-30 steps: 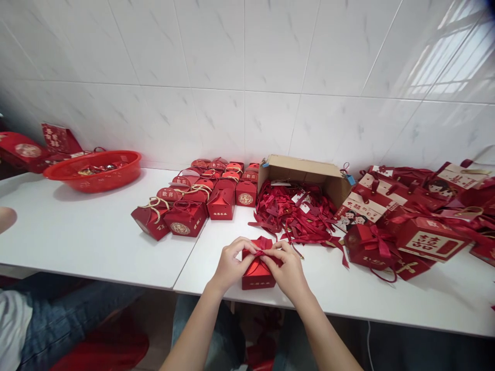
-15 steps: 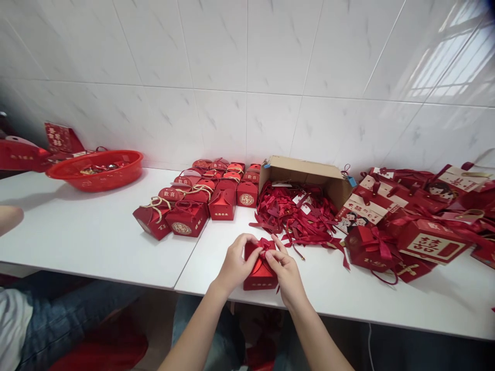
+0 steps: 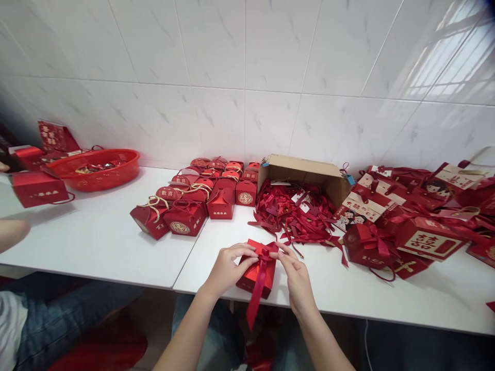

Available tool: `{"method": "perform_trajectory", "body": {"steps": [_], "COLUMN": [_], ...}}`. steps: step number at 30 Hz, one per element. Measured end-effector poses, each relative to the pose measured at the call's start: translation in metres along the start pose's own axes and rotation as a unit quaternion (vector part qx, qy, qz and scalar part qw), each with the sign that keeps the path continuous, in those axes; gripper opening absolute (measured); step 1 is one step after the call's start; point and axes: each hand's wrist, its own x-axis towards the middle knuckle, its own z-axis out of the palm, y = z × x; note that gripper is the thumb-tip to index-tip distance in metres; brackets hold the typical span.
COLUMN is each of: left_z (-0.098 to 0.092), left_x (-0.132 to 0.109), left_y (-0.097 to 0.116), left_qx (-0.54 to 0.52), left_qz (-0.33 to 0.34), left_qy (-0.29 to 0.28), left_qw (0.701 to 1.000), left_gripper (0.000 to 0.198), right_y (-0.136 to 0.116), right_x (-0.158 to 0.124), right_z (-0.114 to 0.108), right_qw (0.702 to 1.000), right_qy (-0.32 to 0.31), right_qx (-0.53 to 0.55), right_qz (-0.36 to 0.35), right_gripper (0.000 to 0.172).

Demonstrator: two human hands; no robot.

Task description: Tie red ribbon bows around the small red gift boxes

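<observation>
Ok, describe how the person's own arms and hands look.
The left hand and right hand are ungloved, with slender fingers. The forearms are bare, with no sleeves in view. No watch, bracelet, ring or marking is visible on either side.

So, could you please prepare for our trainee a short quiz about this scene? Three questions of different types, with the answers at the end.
1. True or false: the heap of red ribbons reaches out of the cardboard box onto the white table.

2. Fill in the gap: in the picture, the red basin stands to the ____ of the cardboard box.

3. Multiple choice: where are the fingers of the person's left hand and right hand?
A) in the red basin
B) at a red gift box with a ribbon end hanging down its front
C) inside the cardboard box

Key: 1. True. 2. Left. 3. B.
</observation>
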Motion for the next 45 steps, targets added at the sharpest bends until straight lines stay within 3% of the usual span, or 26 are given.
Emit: {"method": "perform_trajectory", "body": {"steps": [4,9,13,16,20,26,29,36,41,45], "left_z": [-0.003,-0.001,-0.001,-0.004,-0.010,-0.010,-0.009,-0.010,-0.011,-0.010], "left_x": [-0.001,0.000,0.002,0.005,0.016,0.037,0.039,0.033,0.032,0.030], "left_y": [0.001,0.006,0.015,0.019,0.018,0.016,0.017,0.016,0.014,0.015], "left_qx": [0.014,0.023,0.033,0.040,0.033,0.107,0.109,0.009,-0.052,-0.059], "left_qz": [0.012,0.033,0.027,0.035,0.032,0.063,0.070,0.034,0.018,0.010], "left_qy": [-0.020,-0.023,-0.024,-0.041,-0.101,-0.171,-0.154,-0.117,-0.133,-0.105], "left_qw": [1.000,0.999,0.999,0.998,0.994,0.977,0.980,0.992,0.990,0.993], "left_gripper": [0.009,0.009,0.011,0.027,0.044,0.025,0.014,0.011,0.006,0.008], "right_y": [-0.001,0.002,0.004,0.004,0.003,0.002,0.001,-0.004,-0.008,-0.011], "right_x": [0.003,-0.004,-0.010,-0.011,-0.011,-0.007,-0.005,0.007,0.017,0.015], "right_z": [-0.007,-0.005,0.002,0.005,0.004,0.001,0.000,-0.003,0.002,0.007], "right_qw": [0.994,0.958,0.929,0.916,0.905,0.897,0.892,0.881,0.903,0.908], "right_qy": [0.001,0.025,0.018,0.010,0.003,0.005,0.010,0.028,0.001,-0.007], "right_qx": [-0.081,-0.229,-0.310,-0.337,-0.349,-0.345,-0.350,-0.352,-0.255,-0.237], "right_qz": [-0.072,-0.173,-0.201,-0.218,-0.243,-0.278,-0.285,-0.317,-0.347,-0.345], "right_gripper": [0.024,0.015,0.013,0.016,0.015,0.014,0.011,0.012,0.016,0.015]}}
